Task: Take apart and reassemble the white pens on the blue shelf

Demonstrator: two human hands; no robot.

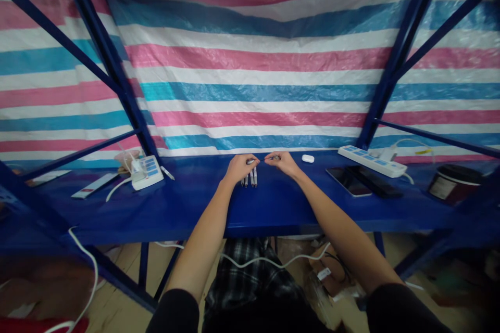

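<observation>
Several slim pens [252, 177] in white and grey lie side by side on the blue table [269, 213], pointing toward me. Just above and left of them, my left hand [239, 167] is closed in a pinch, with a small part of a pen [250, 162] showing at the fingertips. Facing it across a narrow gap, my right hand [282, 162] also pinches; a tiny slim piece [269, 159] pokes from its fingertips, too small to name. The fingers hide most of what both hands hold.
A white earbud case [308, 158] sits right of my hands. Phones [349, 181] and a power strip [371, 161] lie farther right, near a dark tub [455, 183]. Leftward are another power strip [147, 173] and a white marker [167, 173]. Blue posts [385, 83] frame the striped sheet [253, 93].
</observation>
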